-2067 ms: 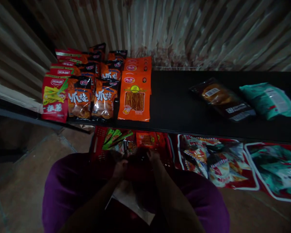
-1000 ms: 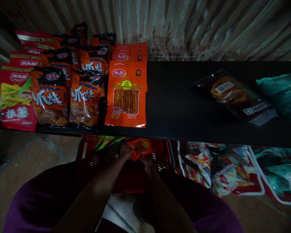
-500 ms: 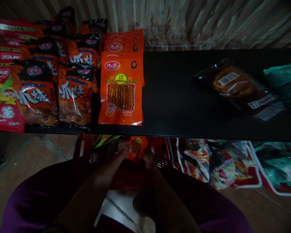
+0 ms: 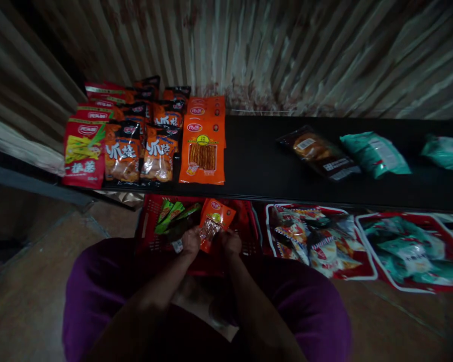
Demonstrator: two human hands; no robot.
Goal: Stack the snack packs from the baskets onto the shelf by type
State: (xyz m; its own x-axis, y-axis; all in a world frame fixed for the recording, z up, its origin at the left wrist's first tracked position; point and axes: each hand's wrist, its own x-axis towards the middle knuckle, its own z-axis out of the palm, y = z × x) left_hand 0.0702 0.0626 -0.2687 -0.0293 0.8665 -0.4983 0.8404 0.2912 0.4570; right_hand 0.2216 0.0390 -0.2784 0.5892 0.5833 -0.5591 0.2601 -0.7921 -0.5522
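Note:
Both my hands hold one orange snack packet (image 4: 214, 221) upright over a red basket (image 4: 151, 229). My left hand (image 4: 191, 240) grips its lower left corner, and my right hand (image 4: 230, 242) grips its lower right side. The packet has a clear window showing brown strips. A stack of matching orange packets (image 4: 203, 151) lies on the black shelf (image 4: 272, 166) just above the basket. Green packets (image 4: 169, 213) lie in the basket to the left of my hands.
Red and orange-black snack bags (image 4: 121, 151) fill the shelf's left end. A brown packet (image 4: 317, 151) and teal packets (image 4: 373, 153) lie to the right. Two more red baskets (image 4: 366, 274) of mixed snacks stand on the floor at the right. Corrugated wall behind.
My hands came up out of the basket with the orange packet and now hold it higher, facing me. The view has pulled back from the shelf.

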